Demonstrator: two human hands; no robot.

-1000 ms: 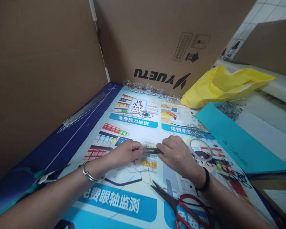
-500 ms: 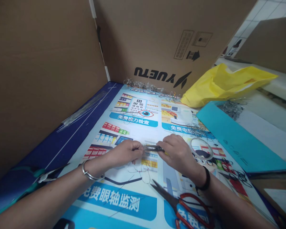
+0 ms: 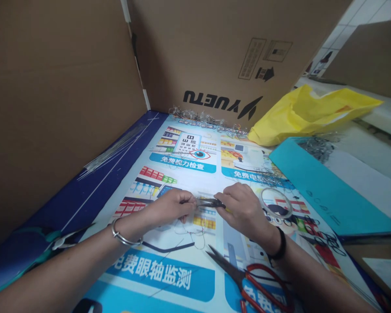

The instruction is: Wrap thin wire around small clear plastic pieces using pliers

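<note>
My left hand (image 3: 169, 208) is closed in a pinch on a thin wire piece whose loops (image 3: 191, 230) trail down onto the printed poster (image 3: 182, 165). My right hand (image 3: 243, 208) is closed round small dark pliers (image 3: 211, 202), whose tips point left and meet my left fingertips. Both hands hover just above the middle of the poster. A silver bangle circles my left wrist, and a black band my right.
Red-handled scissors (image 3: 247, 278) lie near my right forearm. A tape ring (image 3: 275, 202) sits right of my right hand. Green-handled pliers (image 3: 65, 239) rest at the left. Cardboard walls (image 3: 61, 87) stand behind and left. A yellow bag (image 3: 309, 113), a teal sheet (image 3: 326, 191) and wire pieces (image 3: 208, 119) lie beyond.
Both hands stay almost in place. The pliers' tips have shifted slightly against the wire at my left fingertips.
</note>
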